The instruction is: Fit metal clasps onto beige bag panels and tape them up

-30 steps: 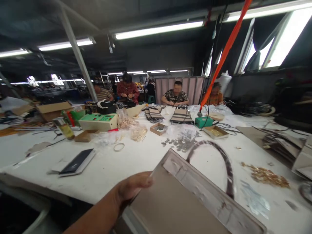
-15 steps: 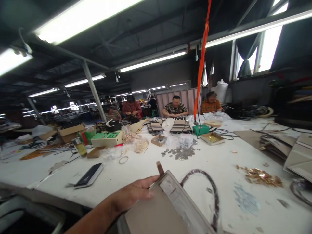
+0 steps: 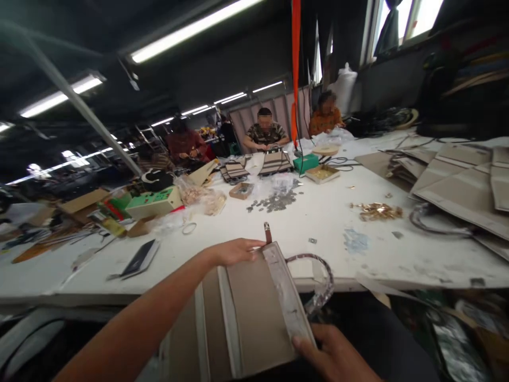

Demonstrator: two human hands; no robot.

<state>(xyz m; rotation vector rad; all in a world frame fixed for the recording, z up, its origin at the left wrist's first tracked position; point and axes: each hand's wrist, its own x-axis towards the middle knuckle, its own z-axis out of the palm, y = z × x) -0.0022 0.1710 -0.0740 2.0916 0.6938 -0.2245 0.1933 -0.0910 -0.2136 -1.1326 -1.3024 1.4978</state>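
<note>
A flat taupe handbag panel [image 3: 258,307] with pale strips is tilted at the table's near edge. My left hand [image 3: 233,252] grips its upper left corner, fingers lying over the edge beside a brown strap tab [image 3: 268,233] with a shiny metal tip. At the lower right corner my right hand [image 3: 332,347] pinches the edge, thumb on the front face. A curved handle [image 3: 324,270], wrapped in clear plastic, sticks out from the panel's right side. Part of the panel's lower left is covered by my left forearm.
Gold-coloured hardware [image 3: 377,211] and grey metal pieces [image 3: 276,201] lie in piles on the white table [image 3: 222,228]. More taupe panels [image 3: 453,175] are stacked at right. A dark booklet [image 3: 139,259] and a green-topped machine [image 3: 153,201] are at left. Several co-workers sit or stand beyond.
The panel has come back toward me, and more of it shows. My right hand has come into view holding its lower corner. The camera view has tilted downward.
</note>
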